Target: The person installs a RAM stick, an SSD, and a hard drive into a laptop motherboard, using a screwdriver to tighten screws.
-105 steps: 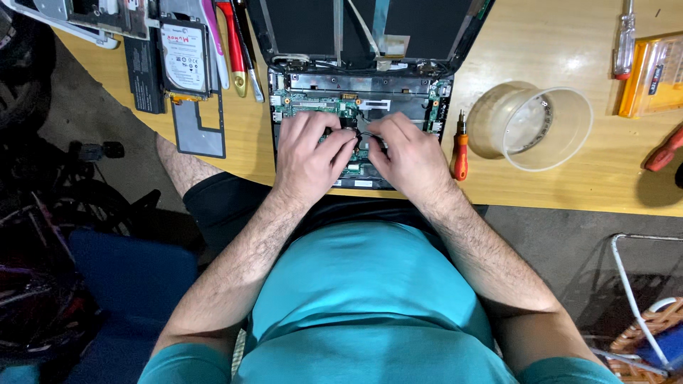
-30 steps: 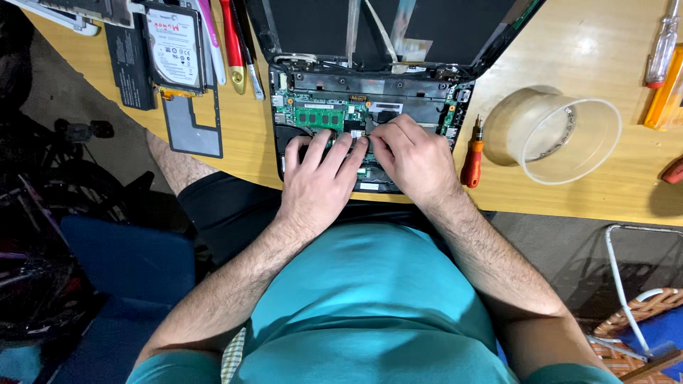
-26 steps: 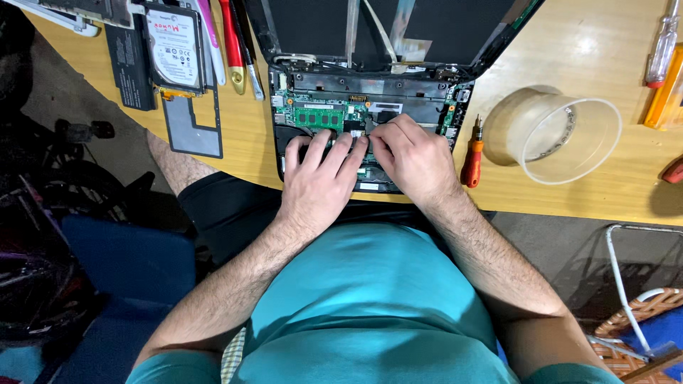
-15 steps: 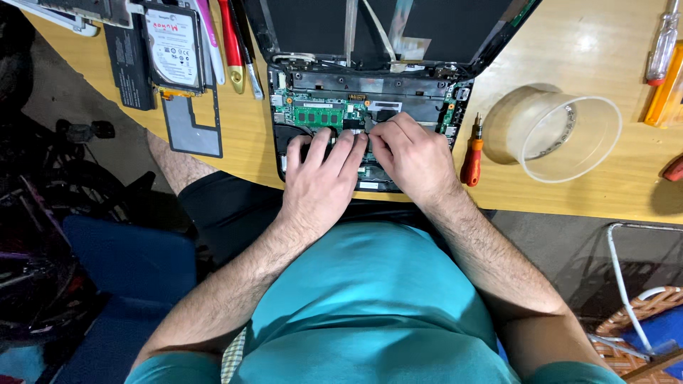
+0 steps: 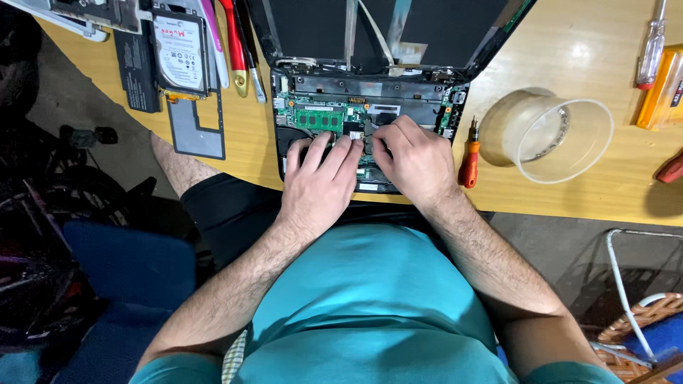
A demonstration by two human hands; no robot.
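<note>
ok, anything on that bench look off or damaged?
Nothing looks damaged or spilled. The black opened laptop lies with its circuit board exposed under both hands; a clear plastic tub lies tipped on its side beside the small orange screwdriver.

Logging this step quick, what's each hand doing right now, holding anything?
Left hand: fingers flat on the opened laptop internals, holding nothing visible.
Right hand: fingers curled, pressing at the board; any grip cannot be told.

Single head view, straight down, close over hands (image 5: 370,167).
</note>
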